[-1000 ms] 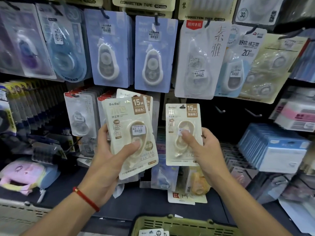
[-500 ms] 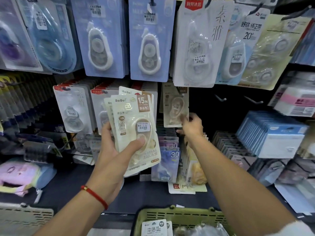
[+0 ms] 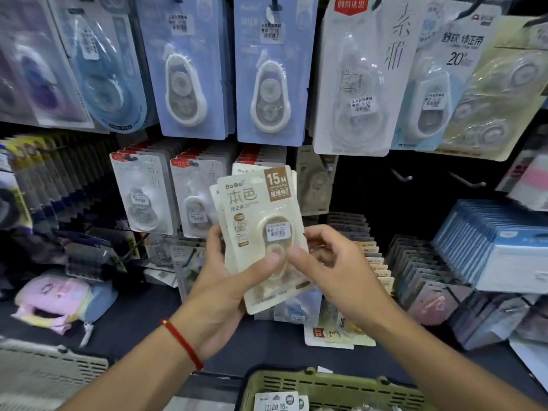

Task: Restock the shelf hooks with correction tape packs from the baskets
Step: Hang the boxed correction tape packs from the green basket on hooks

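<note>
A person stands at a stationery shelf holding a fan of cream packs (image 3: 261,232) of correction tape in front of the display. The left hand (image 3: 219,280) grips the fan from below and behind, thumb pressed across the front pack's clear blister; at least three packs show by their offset top edges, though the exact number cannot be told. The right hand (image 3: 329,268) meets the fan at its right edge, fingers curled behind the cards and thumb tip on the front beside the left thumb, pinching the front pack. A red cord (image 3: 182,344) circles the left wrist.

Behind the fan, one matching cream pack (image 3: 315,182) hangs in shadow on the lower row. To its right two bare hooks (image 3: 400,175) jut from the dark back panel. To the left, two rows of grey-white packs (image 3: 139,191) hang on the same level. Along the upper row, two blue carded packs (image 3: 269,72) hang side by side at centre, with a large white pack (image 3: 364,75) just right of them.

At the bottom edge, a green basket (image 3: 326,381) sits below the hands with one cream pack's top showing inside. A grey basket (image 3: 44,372) lies at lower left. A pink pouch (image 3: 53,298) rests on the shelf at left, and a block of blue-and-white boxes (image 3: 504,244) stands at right.
</note>
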`<state>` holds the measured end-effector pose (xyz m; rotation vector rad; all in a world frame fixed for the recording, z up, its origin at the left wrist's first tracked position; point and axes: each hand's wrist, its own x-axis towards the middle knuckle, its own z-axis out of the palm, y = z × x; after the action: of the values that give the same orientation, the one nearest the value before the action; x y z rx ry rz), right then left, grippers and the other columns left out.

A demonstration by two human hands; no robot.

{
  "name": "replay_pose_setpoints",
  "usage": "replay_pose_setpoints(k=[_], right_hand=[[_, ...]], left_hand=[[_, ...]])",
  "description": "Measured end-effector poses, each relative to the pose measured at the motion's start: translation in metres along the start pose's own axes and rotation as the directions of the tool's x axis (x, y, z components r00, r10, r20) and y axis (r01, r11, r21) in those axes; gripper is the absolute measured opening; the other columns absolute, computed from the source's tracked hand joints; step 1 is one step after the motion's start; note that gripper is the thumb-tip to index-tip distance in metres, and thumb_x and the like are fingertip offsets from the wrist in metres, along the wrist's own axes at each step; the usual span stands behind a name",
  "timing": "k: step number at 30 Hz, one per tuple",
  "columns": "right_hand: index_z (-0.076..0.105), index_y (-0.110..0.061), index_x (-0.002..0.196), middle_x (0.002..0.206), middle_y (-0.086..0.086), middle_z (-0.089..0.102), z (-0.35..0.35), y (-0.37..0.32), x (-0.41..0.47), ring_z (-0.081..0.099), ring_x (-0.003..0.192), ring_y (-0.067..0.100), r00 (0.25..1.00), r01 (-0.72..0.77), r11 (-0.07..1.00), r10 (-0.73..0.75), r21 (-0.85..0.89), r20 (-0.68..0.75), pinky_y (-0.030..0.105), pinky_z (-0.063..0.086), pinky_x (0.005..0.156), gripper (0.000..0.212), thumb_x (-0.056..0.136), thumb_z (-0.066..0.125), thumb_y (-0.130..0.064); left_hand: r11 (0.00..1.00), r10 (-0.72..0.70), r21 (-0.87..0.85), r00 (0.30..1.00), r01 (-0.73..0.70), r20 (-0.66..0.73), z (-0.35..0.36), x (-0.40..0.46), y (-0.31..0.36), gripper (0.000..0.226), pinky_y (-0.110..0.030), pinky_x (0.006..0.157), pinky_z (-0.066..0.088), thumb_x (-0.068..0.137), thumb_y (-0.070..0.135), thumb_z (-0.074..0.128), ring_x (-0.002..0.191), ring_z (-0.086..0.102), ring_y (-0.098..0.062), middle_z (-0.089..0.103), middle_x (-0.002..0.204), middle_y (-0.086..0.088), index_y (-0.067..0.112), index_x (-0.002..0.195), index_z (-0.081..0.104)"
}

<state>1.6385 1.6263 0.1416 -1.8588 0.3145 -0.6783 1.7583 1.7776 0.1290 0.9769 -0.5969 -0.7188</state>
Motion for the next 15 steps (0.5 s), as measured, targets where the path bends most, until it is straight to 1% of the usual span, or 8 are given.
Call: replay_pose_setpoints(k=[2,3,4,6,7,9,12,15], right_hand=[[0.073,-0.039,0.106,0.101,0.000,0.078,-0.002,-0.002,-0.002,0.074,0.095,0.026,1.000,0.015,1.000,-0.015,0.005,0.010,0.057,0.062,0.085,0.034,0.083,0.078,-0.064],[0.073,-0.038,0.105,0.102,0.000,0.079,-0.004,-0.001,-0.002,0.075,0.095,0.026,1.000,0.010,1.000,-0.010,0.021,0.018,0.056,0.062,0.087,0.031,0.083,0.079,-0.060],[0.073,-0.038,0.104,0.103,0.001,0.079,-0.006,0.000,-0.003,0.076,0.097,0.025,1.000,-0.002,0.999,0.001,0.045,0.026,0.054,0.062,0.089,0.030,0.083,0.079,-0.059],[0.070,-0.041,0.101,0.107,-0.001,0.080,-0.010,0.003,-0.006,0.078,0.099,0.020,0.999,-0.021,0.995,0.017,0.096,0.037,0.046,0.065,0.086,0.027,0.082,0.078,-0.058],[0.068,-0.041,0.102,0.109,-0.003,0.079,-0.012,0.005,-0.007,0.078,0.100,0.018,0.999,-0.020,0.994,0.017,0.108,0.029,0.042,0.065,0.083,0.027,0.083,0.076,-0.058],[0.062,-0.042,0.103,0.110,-0.005,0.078,-0.017,0.009,-0.011,0.078,0.099,0.017,1.000,-0.010,0.994,0.012,0.106,-0.015,0.039,0.065,0.077,0.028,0.083,0.071,-0.059],[0.058,-0.037,0.106,0.109,-0.008,0.077,-0.024,0.013,-0.013,0.077,0.097,0.014,0.991,0.012,0.993,0.004,0.116,-0.131,0.033,0.062,0.072,0.034,0.083,0.066,-0.061],[0.057,-0.030,0.109,0.108,-0.006,0.076,-0.032,0.015,-0.011,0.076,0.097,0.015,0.968,0.008,0.994,0.019,0.106,-0.248,0.041,0.062,0.078,0.040,0.084,0.065,-0.060]], left_hand=[[1.000,-0.002,-0.001,1.000,0.002,0.018,0.001,0.002,-0.002,0.084,-0.052,0.096,0.060,0.075,0.010,0.088,0.126,0.069,-0.030,0.071,0.136,-0.006,0.038,0.141,0.045],[1.000,-0.011,-0.013,1.000,0.012,0.020,0.002,0.002,-0.002,0.084,-0.052,0.094,0.061,0.075,0.015,0.092,0.123,0.070,-0.031,0.071,0.136,-0.006,0.039,0.141,0.046],[0.999,-0.023,-0.028,1.000,0.024,0.015,0.002,0.003,-0.003,0.076,-0.051,0.087,0.064,0.078,0.024,0.091,0.117,0.073,-0.030,0.072,0.134,-0.006,0.040,0.139,0.048],[0.998,-0.047,-0.038,0.999,0.047,-0.001,0.003,0.003,0.000,0.051,-0.048,0.070,0.065,0.089,0.038,0.074,0.100,0.079,-0.026,0.073,0.130,-0.003,0.041,0.135,0.052],[0.998,-0.051,-0.032,0.999,0.051,-0.009,0.002,0.003,0.001,0.043,-0.051,0.070,0.065,0.093,0.038,0.069,0.103,0.078,-0.028,0.073,0.130,-0.001,0.042,0.133,0.054],[0.999,-0.036,-0.006,0.999,0.036,-0.021,-0.002,0.005,0.002,0.038,-0.060,0.078,0.063,0.094,0.037,0.068,0.114,0.074,-0.033,0.072,0.134,0.000,0.044,0.129,0.056],[1.000,0.001,0.011,0.999,-0.001,-0.053,-0.005,0.004,0.006,0.040,-0.062,0.079,0.062,0.091,0.037,0.072,0.113,0.074,-0.036,0.073,0.132,-0.003,0.044,0.127,0.057],[0.999,0.031,0.021,0.996,-0.030,-0.083,-0.005,0.003,0.008,0.042,-0.062,0.075,0.063,0.093,0.033,0.069,0.109,0.076,-0.037,0.074,0.128,-0.002,0.041,0.132,0.056]])
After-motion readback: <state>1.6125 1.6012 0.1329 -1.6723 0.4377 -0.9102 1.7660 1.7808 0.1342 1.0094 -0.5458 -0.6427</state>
